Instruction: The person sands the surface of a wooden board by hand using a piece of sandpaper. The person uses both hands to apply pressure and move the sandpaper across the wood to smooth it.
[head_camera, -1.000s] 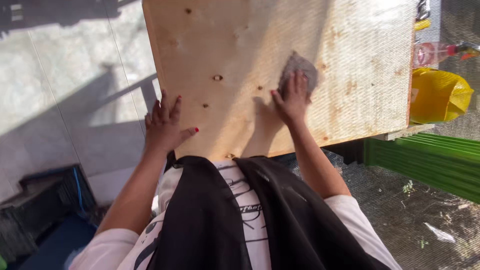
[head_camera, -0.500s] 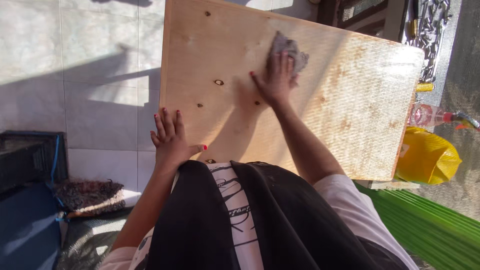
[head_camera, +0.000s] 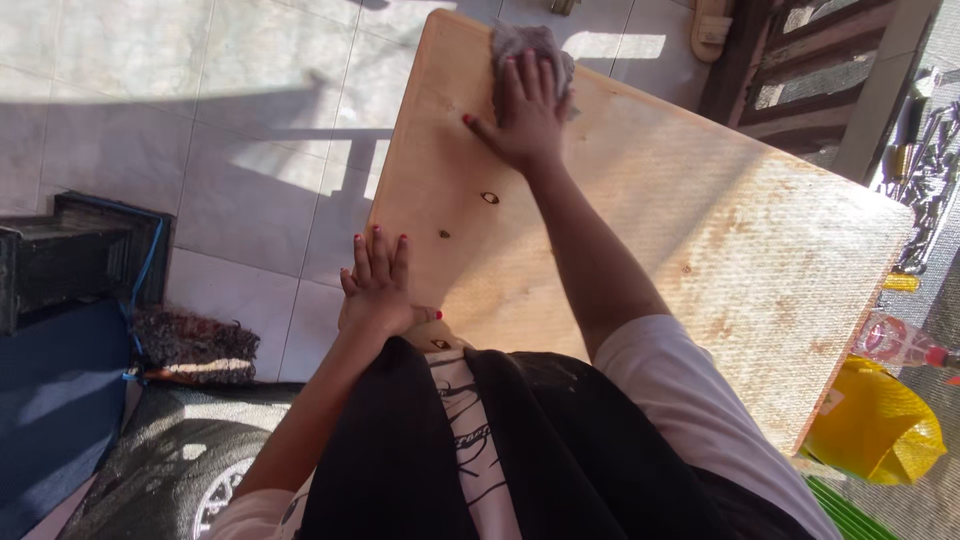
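A large pale wooden board (head_camera: 650, 230) with a few dark knots lies flat in front of me. My right hand (head_camera: 525, 115) is stretched out to the board's far left corner and presses flat on a grey cloth (head_camera: 530, 45), with its fingers spread over it. My left hand (head_camera: 380, 285) rests on the board's near left edge, fingers together and pointing away from me, holding nothing. Both hands have red nails.
Pale floor tiles (head_camera: 200, 120) lie to the left. A dark crate (head_camera: 70, 255) and a frayed mat (head_camera: 195, 345) sit at the lower left. A yellow bag (head_camera: 875, 430) and a clear bottle (head_camera: 900, 345) are at the right, with dark wooden furniture (head_camera: 810, 60) behind the board.
My right hand has slid the grey cloth from the board's middle to its far left corner. My left hand stayed on the near edge. The view has swung to the left.
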